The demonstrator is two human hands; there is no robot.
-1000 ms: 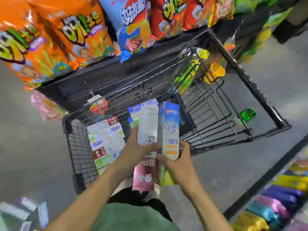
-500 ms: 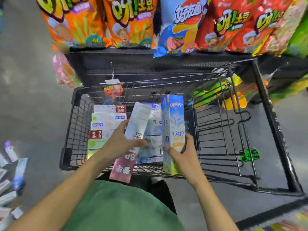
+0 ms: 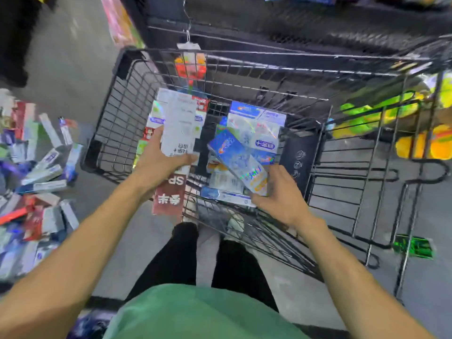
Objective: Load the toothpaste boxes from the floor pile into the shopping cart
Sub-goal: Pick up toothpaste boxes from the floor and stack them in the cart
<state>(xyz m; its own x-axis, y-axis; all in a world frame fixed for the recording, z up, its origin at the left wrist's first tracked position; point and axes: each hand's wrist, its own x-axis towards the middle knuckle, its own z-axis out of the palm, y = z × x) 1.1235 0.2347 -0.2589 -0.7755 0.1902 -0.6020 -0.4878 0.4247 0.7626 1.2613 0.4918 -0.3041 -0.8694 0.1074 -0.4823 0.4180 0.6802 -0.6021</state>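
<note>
Over cart (image 3: 127,67); L hand (image 3: 156,165) & R hand (image 3: 281,194) gripping boxes.

both arms stretched forward, left hand (image 3: 156,165) and right hand (image 3: 281,196) each with fingers curled, gripping something, right wrist bent inward

**Open top, crowded floor of the shopping cart**

The shopping cart (image 3: 117,123) is open from above; its wire walls bar any way in from the sides. Inside, two stacks of toothpaste boxes take up the room: one stack (image 3: 156,118) by the cart's left wall, another (image 3: 256,128) towards its middle. A narrow bare strip of cart floor (image 3: 217,108) shows between them. The white-and-red box (image 3: 178,133) hangs over the left stack, the blue box (image 3: 239,160) over the middle one. Left of the cart, the floor pile (image 3: 36,172) covers the ground. Beyond the cart's far wall stands a dark shelf (image 3: 269,18).
</note>
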